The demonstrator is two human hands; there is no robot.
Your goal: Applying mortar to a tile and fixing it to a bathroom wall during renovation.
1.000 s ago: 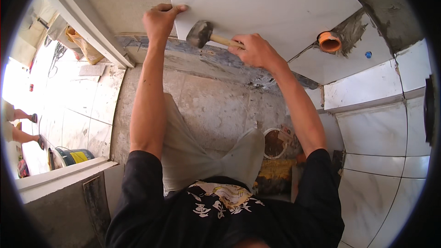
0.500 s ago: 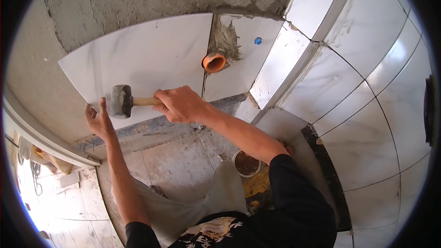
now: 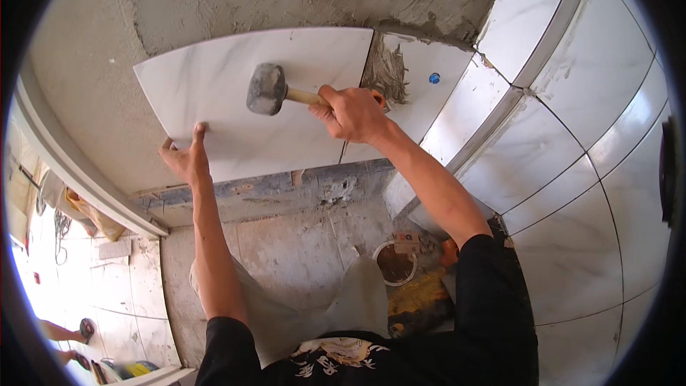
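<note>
Mallet held level over the wall tile's face

In the head view, the wooden handle of a mallet (image 3: pixel 267 89) is clamped in the right hand (image 3: pixel 357 114), in front of the large white tile (image 3: pixel 286 132) on the wall. Whether the head touches the tile cannot be told. The handle's long axis runs nearly level, rising slightly leftward, with the dark head at its left end; the head's own long axis lies across the handle, close to upright in the picture. The tile's long axis runs left to right, its lower edge just above a rough ledge (image 3: pixel 286 189) and its right end beside an orange pipe (image 3: pixel 378 100), partly hidden by the right hand. At the tile's lower left edge, the thumb and fingers of the left hand (image 3: pixel 187 161) are held apart; how firmly the edge is touched cannot be told.

For good tapping, it is judged, the mallet's face should be brought flat to the tile, with light blows spread across it and kept off corners and the pipe side. The left hand's fingertips should be kept clear of each blow, and the edge should be checked against the neighbouring tile (image 3: pixel 418 111).
</note>
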